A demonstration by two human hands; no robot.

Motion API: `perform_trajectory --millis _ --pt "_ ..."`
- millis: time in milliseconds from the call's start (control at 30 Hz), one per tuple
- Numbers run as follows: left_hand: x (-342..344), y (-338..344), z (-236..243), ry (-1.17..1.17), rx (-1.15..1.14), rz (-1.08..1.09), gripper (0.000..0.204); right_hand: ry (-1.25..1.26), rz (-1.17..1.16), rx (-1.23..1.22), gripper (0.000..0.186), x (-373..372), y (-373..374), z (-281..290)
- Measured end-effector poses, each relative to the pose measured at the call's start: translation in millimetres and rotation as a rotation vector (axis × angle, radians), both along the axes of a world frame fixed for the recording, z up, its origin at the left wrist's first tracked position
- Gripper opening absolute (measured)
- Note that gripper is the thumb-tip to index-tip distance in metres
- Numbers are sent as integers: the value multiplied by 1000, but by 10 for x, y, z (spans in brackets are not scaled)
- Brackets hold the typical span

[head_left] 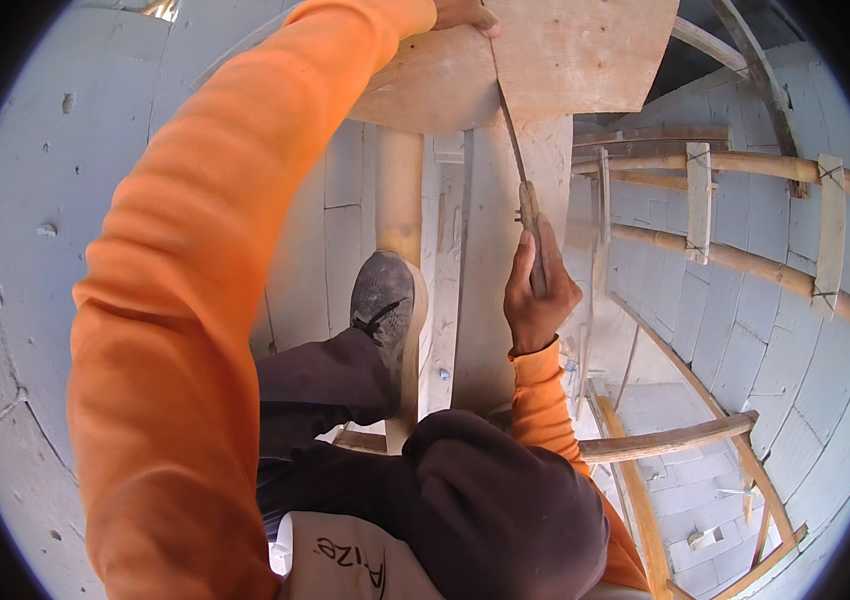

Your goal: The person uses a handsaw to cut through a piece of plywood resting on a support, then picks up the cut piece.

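Note:
My right hand is wrapped around the wooden handle of a handsaw. Its narrow blade runs up and away from me into a sheet of plywood. A thin cut line continues from the blade toward the far side of the sheet. At the top edge of the view, my left hand presses on the plywood beside that line, fingers closed against it. Part of this hand is cropped by the frame.
My shoe rests on a round pole left of a wide plank. A wooden and bamboo frame stands at right. Grey block walls surround me. A lower floor shows through the gap at lower right.

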State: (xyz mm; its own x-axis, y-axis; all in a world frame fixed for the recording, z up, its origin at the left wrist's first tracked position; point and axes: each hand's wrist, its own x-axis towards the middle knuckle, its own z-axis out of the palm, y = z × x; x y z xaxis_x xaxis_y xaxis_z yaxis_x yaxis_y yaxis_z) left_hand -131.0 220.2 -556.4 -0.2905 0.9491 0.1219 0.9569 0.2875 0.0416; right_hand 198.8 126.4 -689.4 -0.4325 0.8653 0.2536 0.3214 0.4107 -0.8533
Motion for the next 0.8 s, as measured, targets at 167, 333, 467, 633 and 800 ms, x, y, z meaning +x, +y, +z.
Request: perform_trajectory --millis 167,333,467,633,800 --pt "162 0 163 13 -66 12 86 -1 0 -48 30 34 24 24" --pt "118 8 48 56 49 -14 82 1 4 -47 29 74 112 75" --pt "55 -63 -35 56 54 27 80 -46 24 -59 30 370 -79 137" --pt "220 134 126 -14 -47 111 81 -163 33 -1 33 1053 -301 252" --pt "169 56 21 -7 22 114 81 2 34 -54 31 -69 285 128"
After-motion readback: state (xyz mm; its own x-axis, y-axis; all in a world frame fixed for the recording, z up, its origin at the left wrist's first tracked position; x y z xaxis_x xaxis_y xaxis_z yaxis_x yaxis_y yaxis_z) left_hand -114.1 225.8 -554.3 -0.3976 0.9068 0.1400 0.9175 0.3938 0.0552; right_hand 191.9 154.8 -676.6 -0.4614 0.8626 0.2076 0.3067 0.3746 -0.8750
